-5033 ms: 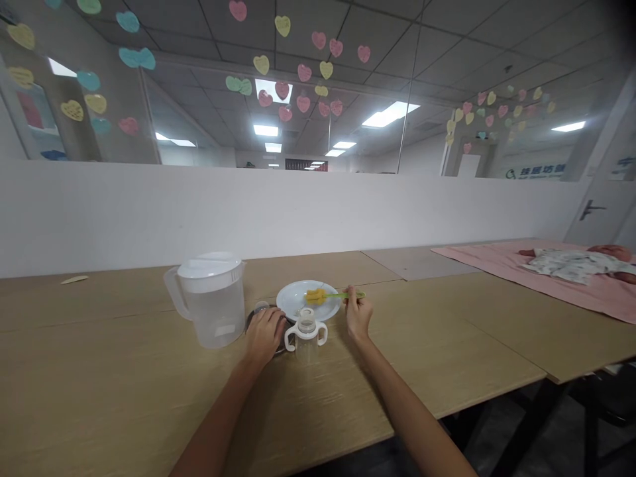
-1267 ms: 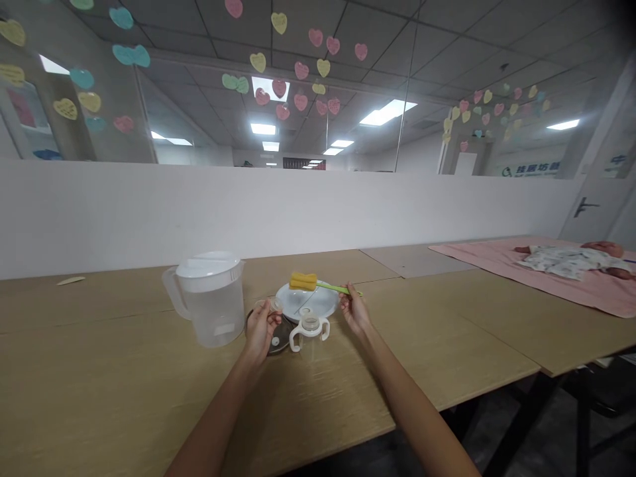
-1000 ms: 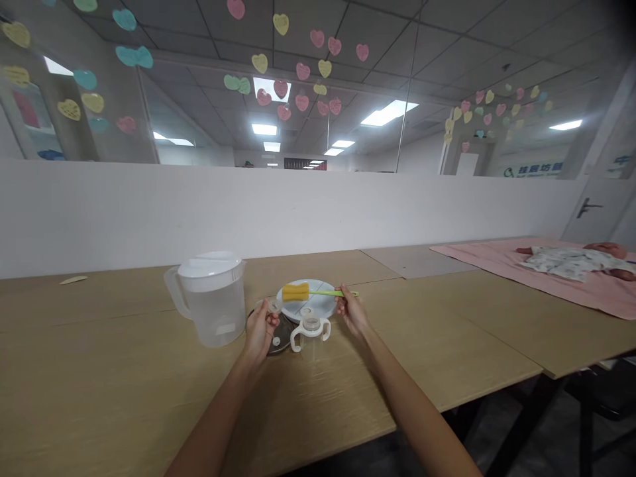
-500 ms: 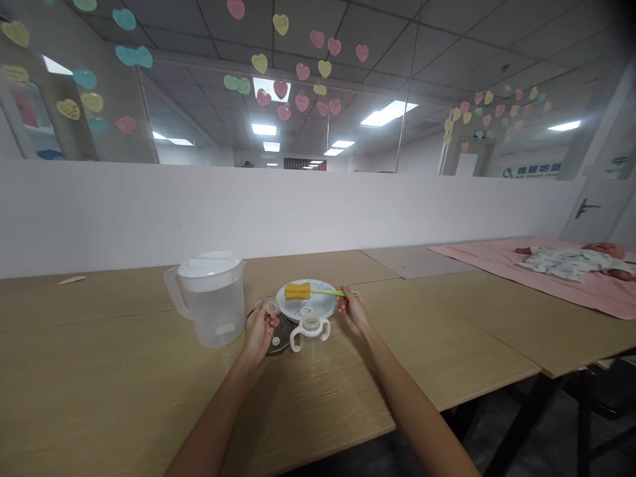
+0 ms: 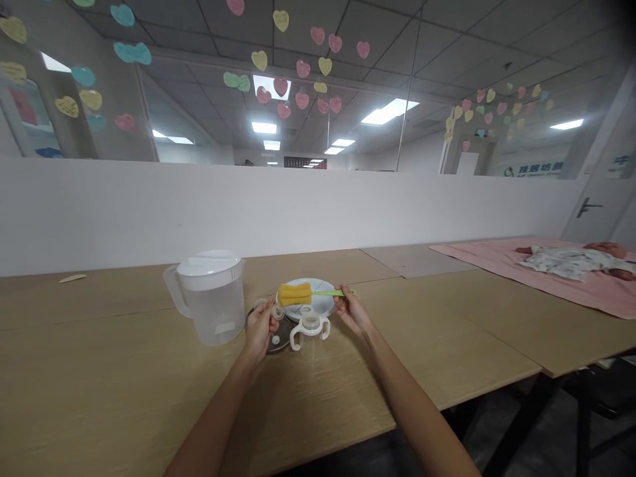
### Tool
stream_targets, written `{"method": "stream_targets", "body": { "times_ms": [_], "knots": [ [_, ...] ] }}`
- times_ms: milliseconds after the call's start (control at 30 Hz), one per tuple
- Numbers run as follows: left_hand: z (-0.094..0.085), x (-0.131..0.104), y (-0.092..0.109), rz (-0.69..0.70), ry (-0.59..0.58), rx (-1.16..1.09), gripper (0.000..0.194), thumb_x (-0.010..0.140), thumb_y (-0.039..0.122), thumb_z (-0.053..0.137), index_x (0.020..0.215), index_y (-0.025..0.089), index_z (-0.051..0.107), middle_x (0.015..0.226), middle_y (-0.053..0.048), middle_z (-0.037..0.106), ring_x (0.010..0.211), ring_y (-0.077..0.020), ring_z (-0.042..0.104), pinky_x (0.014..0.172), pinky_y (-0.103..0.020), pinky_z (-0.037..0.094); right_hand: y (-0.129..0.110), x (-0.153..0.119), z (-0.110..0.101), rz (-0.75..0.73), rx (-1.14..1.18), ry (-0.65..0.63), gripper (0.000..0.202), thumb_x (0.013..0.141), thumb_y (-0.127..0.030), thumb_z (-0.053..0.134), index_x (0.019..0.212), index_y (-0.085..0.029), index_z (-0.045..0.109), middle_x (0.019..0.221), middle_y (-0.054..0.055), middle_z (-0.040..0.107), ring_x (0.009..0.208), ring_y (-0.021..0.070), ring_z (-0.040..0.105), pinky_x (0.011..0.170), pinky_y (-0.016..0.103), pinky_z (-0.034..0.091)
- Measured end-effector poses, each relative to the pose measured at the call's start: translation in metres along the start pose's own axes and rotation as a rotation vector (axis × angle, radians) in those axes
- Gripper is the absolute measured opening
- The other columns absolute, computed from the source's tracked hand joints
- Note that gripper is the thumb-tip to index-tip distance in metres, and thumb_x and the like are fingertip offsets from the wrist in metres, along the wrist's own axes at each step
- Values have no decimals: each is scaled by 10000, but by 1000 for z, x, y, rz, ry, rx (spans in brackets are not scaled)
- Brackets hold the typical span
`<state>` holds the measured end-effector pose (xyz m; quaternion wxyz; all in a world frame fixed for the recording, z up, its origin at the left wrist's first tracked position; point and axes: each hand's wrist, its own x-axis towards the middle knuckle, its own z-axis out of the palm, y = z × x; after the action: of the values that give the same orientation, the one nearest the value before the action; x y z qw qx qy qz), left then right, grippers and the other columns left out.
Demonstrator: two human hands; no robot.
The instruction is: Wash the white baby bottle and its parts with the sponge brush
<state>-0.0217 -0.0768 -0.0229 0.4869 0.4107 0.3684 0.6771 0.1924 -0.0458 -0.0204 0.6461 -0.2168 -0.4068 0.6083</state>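
Observation:
My right hand (image 5: 350,309) is closed on the green handle of a sponge brush (image 5: 295,294). The brush's yellow head points left, above a white bowl (image 5: 324,305). In my left hand (image 5: 260,328) a small clear ring-like part (image 5: 279,311) is pinched, close to the sponge's left end. Between my hands a clear bottle with a white two-handled collar (image 5: 311,324) stands upright, its top open. A dark round lid (image 5: 284,335) lies beside my left hand, partly hidden by it.
A lidded clear pitcher (image 5: 216,311) with liquid stands left of my left hand. On the right, a doll-like figure (image 5: 561,262) in patterned clothing lies on a pink cloth (image 5: 477,257). A flat pale piece (image 5: 72,278) lies at the far left. The table's front edge is near.
The sponge head has moved left and nearer, up to the clear part. My left hand has turned that part slightly toward the right. The bottle and pitcher have not moved.

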Motion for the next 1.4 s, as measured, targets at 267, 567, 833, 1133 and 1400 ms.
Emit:
{"method": "stream_targets", "body": {
  "times_ms": [267, 567, 833, 1133, 1400],
  "knots": [
    [-5, -6, 7, 255, 166, 276, 250, 659, 375, 667, 754, 170, 558, 424, 82, 448, 387, -62, 393, 404, -165, 281, 4, 5, -3, -4, -31, 31, 351, 649, -462, 725, 787, -152, 636, 517, -22, 600, 347, 48, 430, 365, 171, 439],
    [-6, -11, 3, 580, 318, 748, 339, 781, 382, 524, 1044, 171, 496, 482, 87, 470, 451, -103, 451, 528, -215, 362, 8, 7, -7, 32, 36, 13, 280, 667, -408, 728, 769, -165, 634, 501, -36, 593, 353, 44, 445, 349, 142, 415],
    [-5, -12, 3, 599, 309, 786, 231, 799, 339, 503, 968, 183, 518, 467, 88, 443, 444, -100, 435, 518, -206, 351, 11, 8, -8, 109, 12, -30, 316, 641, -418, 746, 766, -147, 642, 505, -23, 606, 348, 36, 431, 347, 135, 416],
    [-8, -7, 4, 402, 263, 513, 337, 780, 426, 544, 1008, 185, 488, 545, 46, 582, 484, -136, 556, 546, -242, 413, 8, 8, -8, 37, -40, -3, 330, 663, -432, 726, 787, -138, 641, 506, -20, 606, 343, 38, 428, 358, 150, 428],
    [-6, 9, 1, 68, 210, -137, 175, 718, 258, 639, 807, 152, 532, 645, 2, 636, 568, -93, 584, 605, -210, 459, 10, 10, -8, 2, 82, 79, 263, 687, -381, 718, 777, -149, 633, 501, -41, 591, 363, 34, 452, 364, 125, 418]
  ]
}}
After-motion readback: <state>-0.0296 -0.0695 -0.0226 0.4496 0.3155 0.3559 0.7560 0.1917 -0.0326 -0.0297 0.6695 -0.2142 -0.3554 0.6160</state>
